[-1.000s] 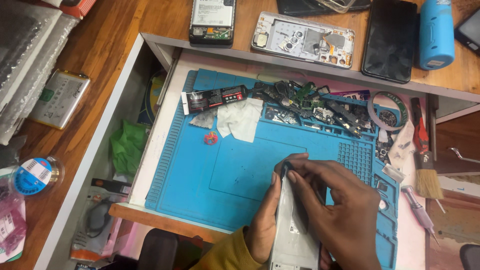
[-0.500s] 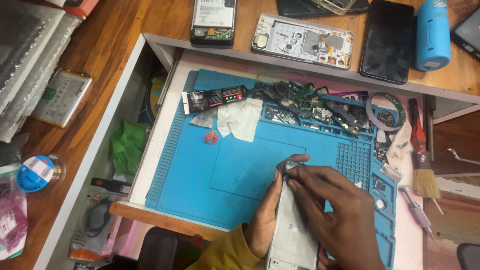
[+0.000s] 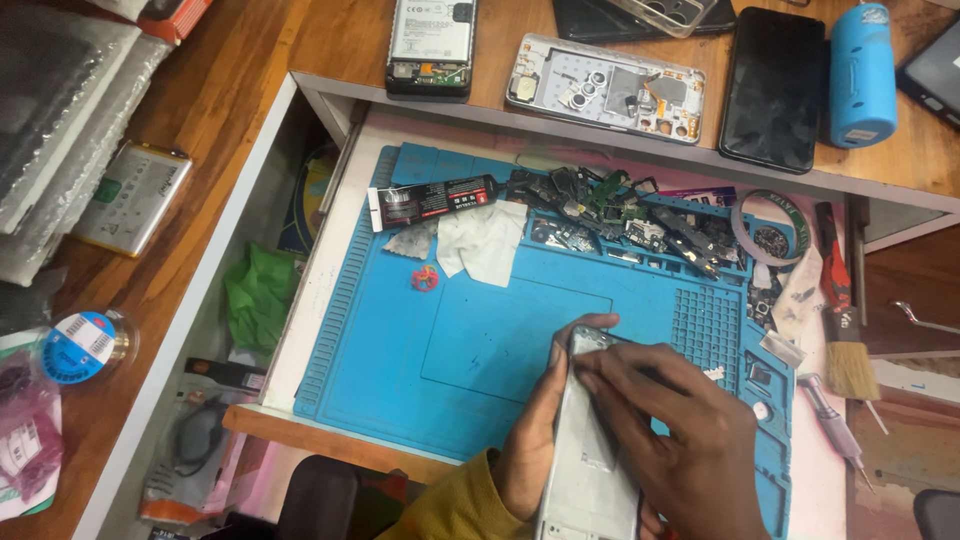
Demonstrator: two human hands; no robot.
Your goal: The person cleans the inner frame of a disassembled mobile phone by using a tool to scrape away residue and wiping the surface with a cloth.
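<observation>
**Both hands on the phone frame over the blue mat**

We saw the left hand (image 3: 535, 440) curled around the left edge of a silver phone frame (image 3: 590, 460), gripping it from below, while the right hand (image 3: 680, 440) lay across it from the right, fingers (image 3: 610, 375) pressed on its upper end. The frame stood lengthwise, over the lower right part of the blue work mat (image 3: 480, 350). Beyond the hands we found a white cloth (image 3: 485, 240), a small red piece (image 3: 425, 278) and a dark glue tube (image 3: 430, 200) near the mat's top edge, beside a heap of small phone parts (image 3: 640, 220). A brush (image 3: 845, 330) lay to the right. On the wooden desk (image 3: 240, 80) above sat a blue cylinder (image 3: 860, 75).
</observation>
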